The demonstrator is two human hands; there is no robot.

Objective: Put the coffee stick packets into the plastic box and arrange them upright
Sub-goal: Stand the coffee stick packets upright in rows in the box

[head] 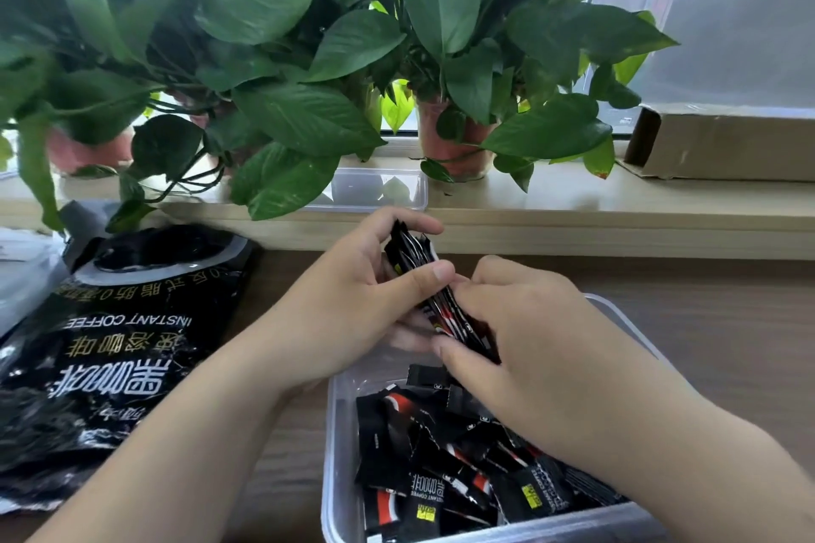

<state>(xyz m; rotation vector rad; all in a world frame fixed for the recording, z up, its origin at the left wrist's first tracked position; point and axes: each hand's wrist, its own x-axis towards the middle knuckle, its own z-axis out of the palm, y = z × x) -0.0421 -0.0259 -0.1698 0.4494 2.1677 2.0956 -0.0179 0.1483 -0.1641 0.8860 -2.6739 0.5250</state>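
A clear plastic box [342, 432] stands on the wooden desk at the bottom centre, with several black coffee stick packets [441, 476] lying jumbled inside. Above its far end, my left hand [348, 313] grips a bundle of black packets [414, 265] between thumb and fingers. My right hand [520, 339] holds the lower end of the same bundle, its fingers curled round the packets. The bundle tilts, top end away from me.
A large black instant coffee bag [123, 348] lies open on the desk at left. The clear box lid [379, 190] rests on the window sill behind, under potted plants [450, 137]. A cardboard box [723, 141] sits on the sill at right.
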